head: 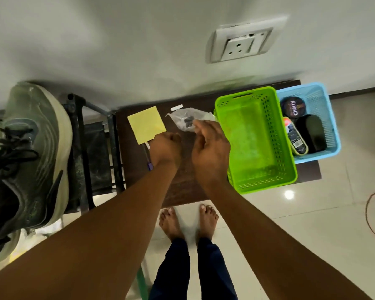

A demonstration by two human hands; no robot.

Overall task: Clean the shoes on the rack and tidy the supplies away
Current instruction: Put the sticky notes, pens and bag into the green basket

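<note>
At the bottom of the frame the person's bare feet (187, 221) stand on the tiled floor just short of the dark brown desk (182, 187), close enough for both arms to reach over it. At centre frame, the left hand (165, 147) is curled into a fist above the desk near the lower corner of a yellow cloth (146, 124); whether it pinches anything I cannot tell. Just beside it, the right hand (210, 148) is raised with its fingertips pinching the edge of a clear plastic wrapper (187, 119), probably to lift it as litter. A pen (147, 159) lies below the cloth. To the right, a green basket (288, 148) sits with nothing in it, likely waiting for supplies. Beyond it, a blue basket (331, 118) already holds a polish tin (293, 108), a polish bottle (296, 139) and a black brush (311, 133). At left of frame, a green sneaker (30, 159) rests on the black metal rack (89, 152), kept up beside the desk. A wall socket (241, 43) sits in the upper right.
</note>
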